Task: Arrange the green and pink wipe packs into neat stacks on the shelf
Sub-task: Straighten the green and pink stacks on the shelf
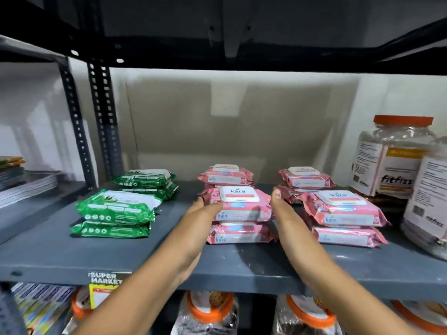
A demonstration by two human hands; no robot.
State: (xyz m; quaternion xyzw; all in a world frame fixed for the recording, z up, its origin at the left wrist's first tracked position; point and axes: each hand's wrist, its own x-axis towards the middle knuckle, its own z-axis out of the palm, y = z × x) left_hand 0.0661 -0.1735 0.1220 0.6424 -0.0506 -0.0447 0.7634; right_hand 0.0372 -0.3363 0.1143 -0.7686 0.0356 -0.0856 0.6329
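Observation:
On the grey shelf (72, 252) stand two stacks of green wipe packs, one in front (116, 215) and one behind (147, 183). Pink wipe packs form several stacks of two: front middle (240, 213), back middle (226, 176), front right (343, 213) and back right (306, 181). My left hand (205, 211) lies flat against the left side of the front middle pink stack. My right hand (281, 205) presses against its right side. Both hands have straight fingers and squeeze the top pack between them.
Clear jars with orange lids (396, 155) stand at the shelf's right end. Magazines (26, 182) lie on the neighbouring shelf to the left. A perforated black upright (101, 126) rises at the back left. More orange-lidded jars (210, 310) fill the shelf below.

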